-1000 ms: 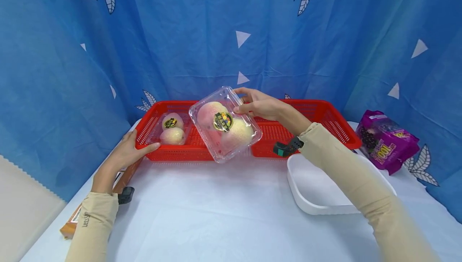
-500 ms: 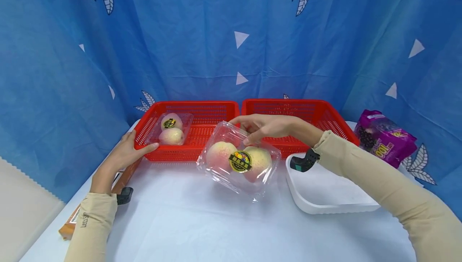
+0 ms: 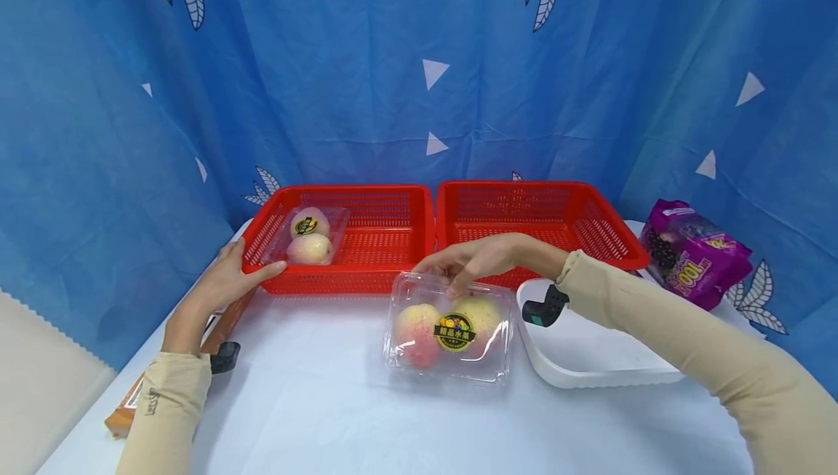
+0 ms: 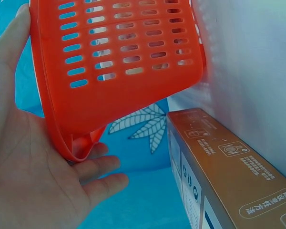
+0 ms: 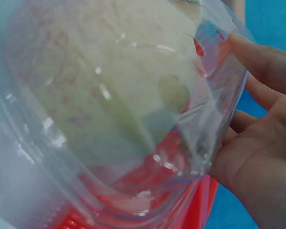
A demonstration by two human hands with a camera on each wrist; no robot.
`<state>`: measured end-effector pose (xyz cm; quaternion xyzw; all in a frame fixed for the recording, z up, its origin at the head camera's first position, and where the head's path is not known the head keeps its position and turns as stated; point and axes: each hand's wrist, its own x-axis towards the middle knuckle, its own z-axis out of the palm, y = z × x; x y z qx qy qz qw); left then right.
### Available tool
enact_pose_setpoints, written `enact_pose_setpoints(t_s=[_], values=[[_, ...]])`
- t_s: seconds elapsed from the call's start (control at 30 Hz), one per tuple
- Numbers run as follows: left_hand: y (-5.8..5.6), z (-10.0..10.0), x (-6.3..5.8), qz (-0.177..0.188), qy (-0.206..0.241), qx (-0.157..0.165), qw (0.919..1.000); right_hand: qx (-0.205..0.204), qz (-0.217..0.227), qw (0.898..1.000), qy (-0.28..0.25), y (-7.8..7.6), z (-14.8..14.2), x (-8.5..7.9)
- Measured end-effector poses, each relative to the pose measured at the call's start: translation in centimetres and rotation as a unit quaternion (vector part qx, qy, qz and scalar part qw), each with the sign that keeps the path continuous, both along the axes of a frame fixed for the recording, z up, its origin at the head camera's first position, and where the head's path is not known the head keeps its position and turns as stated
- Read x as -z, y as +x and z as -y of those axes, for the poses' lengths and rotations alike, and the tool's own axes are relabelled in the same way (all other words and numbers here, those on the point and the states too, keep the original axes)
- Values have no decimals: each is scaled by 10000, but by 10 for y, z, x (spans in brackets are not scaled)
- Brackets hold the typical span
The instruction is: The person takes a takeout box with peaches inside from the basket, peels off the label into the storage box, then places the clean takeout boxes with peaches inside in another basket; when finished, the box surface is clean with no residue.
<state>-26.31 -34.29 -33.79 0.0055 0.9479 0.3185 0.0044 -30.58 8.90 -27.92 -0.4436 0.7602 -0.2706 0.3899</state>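
Observation:
My right hand (image 3: pixel 474 262) grips the far edge of a clear plastic clamshell box (image 3: pixel 406 289) with the thumb on its lid. Inside the box are two peaches (image 3: pixel 419 344), and a black and gold label shows on top. It is at the front of the red baskets, over the white table; the right wrist view shows one peach (image 5: pixel 109 81) up close through the plastic. My left hand (image 3: pixel 225 275) holds the front left corner of the left red basket (image 3: pixel 347 280), thumb over the rim and fingers (image 4: pixel 97 167) outside. In that basket lies a similar box of peaches (image 3: pixel 310 248).
A second red basket (image 3: pixel 524 185) stands against the first. At the right are a white tub (image 3: pixel 596 355) and a purple bag (image 3: pixel 697 257). A brown carton (image 4: pixel 229 157) lies beneath my left forearm. Blue curtains (image 3: pixel 366 82) close off the back and sides.
My right hand has brought the peach box from over the baskets down and towards me, and the box has turned squarer to the view. The left hand stays at the basket corner.

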Motion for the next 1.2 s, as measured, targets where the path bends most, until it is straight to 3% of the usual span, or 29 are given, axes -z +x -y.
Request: enact_pose_setpoints(t_s=[0.2, 0.5, 0.7, 1.2], values=[[1, 0, 1, -17, 5, 33, 10000, 96, -68, 9997, 234, 3, 9, 6], [0, -1, 1, 20, -5, -7, 10000, 557, -799, 9942, 451, 7, 16, 4], [-1, 0, 1, 15, -77, 19, 10000, 647, -1168, 9906, 308, 9, 13, 6], [1, -1, 0, -31, -8, 42, 10000, 696, -960, 9911, 601, 12, 7, 19]])
